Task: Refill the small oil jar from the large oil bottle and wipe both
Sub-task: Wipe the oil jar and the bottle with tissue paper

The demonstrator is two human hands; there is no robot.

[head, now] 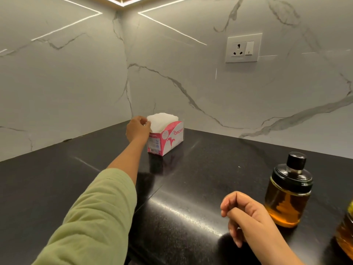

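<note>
The small oil jar (287,190), glass with a black cap and amber oil inside, stands upright on the black counter at the right. Only a sliver of the large oil bottle (346,232) shows at the right edge. At the far corner sits a pink tissue box (168,139) with white tissues (162,120) sticking up. My left hand (138,130) is stretched out to it, fingertips pinching the edge of the top tissue. My right hand (242,215) hovers low over the counter, just left of the jar, fingers loosely curled and holding nothing.
The black stone counter (191,188) runs into a corner of white marble walls. A wall socket with a switch (243,47) is mounted above and right of the tissue box. My green sleeve (91,217) crosses the left foreground.
</note>
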